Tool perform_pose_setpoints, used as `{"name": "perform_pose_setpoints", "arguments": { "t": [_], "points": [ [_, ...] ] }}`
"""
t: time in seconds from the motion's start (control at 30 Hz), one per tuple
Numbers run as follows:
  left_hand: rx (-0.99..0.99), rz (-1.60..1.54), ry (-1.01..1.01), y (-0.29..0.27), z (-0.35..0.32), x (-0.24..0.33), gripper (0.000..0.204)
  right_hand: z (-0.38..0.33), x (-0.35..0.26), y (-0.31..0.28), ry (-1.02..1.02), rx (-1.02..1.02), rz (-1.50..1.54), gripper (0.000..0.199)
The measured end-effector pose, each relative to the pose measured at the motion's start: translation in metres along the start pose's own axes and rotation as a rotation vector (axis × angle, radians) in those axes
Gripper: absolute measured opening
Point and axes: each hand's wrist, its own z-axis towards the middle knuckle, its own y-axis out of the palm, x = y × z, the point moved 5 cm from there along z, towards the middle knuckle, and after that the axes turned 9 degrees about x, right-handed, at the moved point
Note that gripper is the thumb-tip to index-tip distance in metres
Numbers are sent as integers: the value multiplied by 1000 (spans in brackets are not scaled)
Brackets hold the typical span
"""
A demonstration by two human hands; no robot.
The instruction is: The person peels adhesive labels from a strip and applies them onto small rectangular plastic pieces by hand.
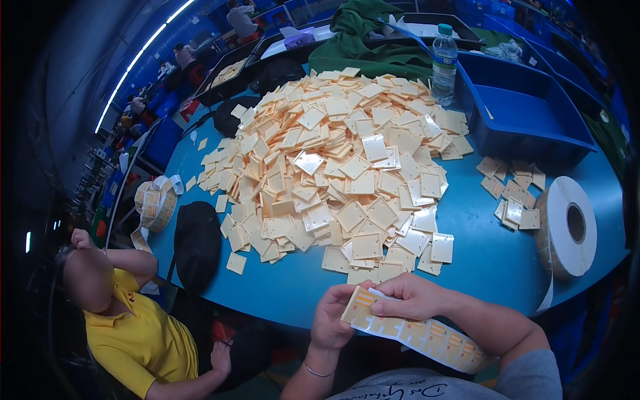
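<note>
Just off the table's near edge, my left hand (331,317) is closed round a cream square plastic plate (348,309), whose face is mostly covered by printed labels. My right hand (413,297) pinches a strip of orange-and-white label stickers (433,339), thumb pressed on its end over the plate. The strip trails to the lower right beneath my right forearm. Beyond my hands rises a large heap of similar cream plates (347,173), lying at all angles on the blue table (267,300).
At right stand a label roll (567,227), a small group of plates (513,190), a blue bin (527,107) and a water bottle (444,63). A person in yellow (143,333) sits at left near a black cap-like item (197,247) and another label roll (157,203).
</note>
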Motion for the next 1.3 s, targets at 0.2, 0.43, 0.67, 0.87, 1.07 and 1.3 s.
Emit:
{"name": "perform_pose_setpoints", "arguments": {
  "t": [0.2,0.43,0.67,0.87,1.07,1.3],
  "points": [
    [14,3,-7,2,1,1,59,1,-2,0,-84,43,33,28],
    [5,-2,0,-3,0,-1,58,2,-2,-1,-71,44,31,27],
    [-3,-1,1,-3,-1,-1,57,2,1,0,-52,32,57,27],
    [-14,3,9,-2,0,-1,56,2,1,0,-53,24,42,28],
    [-24,0,21,-1,0,0,56,3,2,1,-49,22,43,27],
    [-7,15,25,-2,-1,-1,57,1,-2,0,-38,38,41,27]
  ]
}}
